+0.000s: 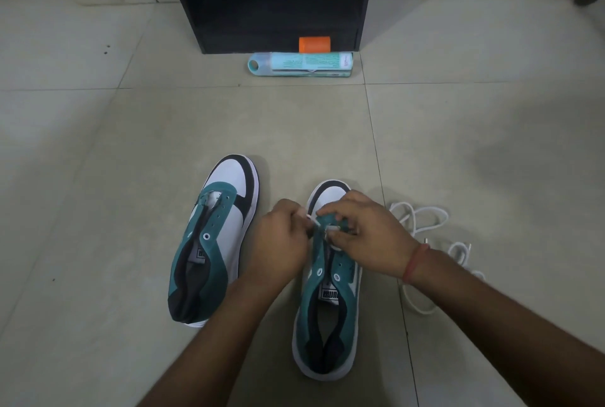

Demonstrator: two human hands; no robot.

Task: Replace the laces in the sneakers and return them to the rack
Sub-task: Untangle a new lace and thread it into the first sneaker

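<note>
The fingertips of both hands met over the front eyelets of the right-hand sneaker. The left hand had its fingers curled in, pinching a short white stretch of lace at the shoe's left eyelet row. The right hand had its fingers bent down onto the teal throat of the same shoe, pinching a white bit of lace beside the tongue; a red thread band circled that wrist. Both forearms reached in from the near edge of the floor.

That sneaker, teal with a white toe and white sole, stood upright on the tiled floor, toe pointing away, its upper eyelets bare. Just to its left, apart from it, the other sneaker stood upright with no lace, toe also away and angled slightly right. To the right of the worked shoe, partly under the right forearm, a loose white lace lay in loops on the tiles.

Farther off, toward the far edge of the floor, a black rack stood against the wall. A teal tube-shaped pack lay on its side at the rack's foot, with an orange container touching it, just behind.
</note>
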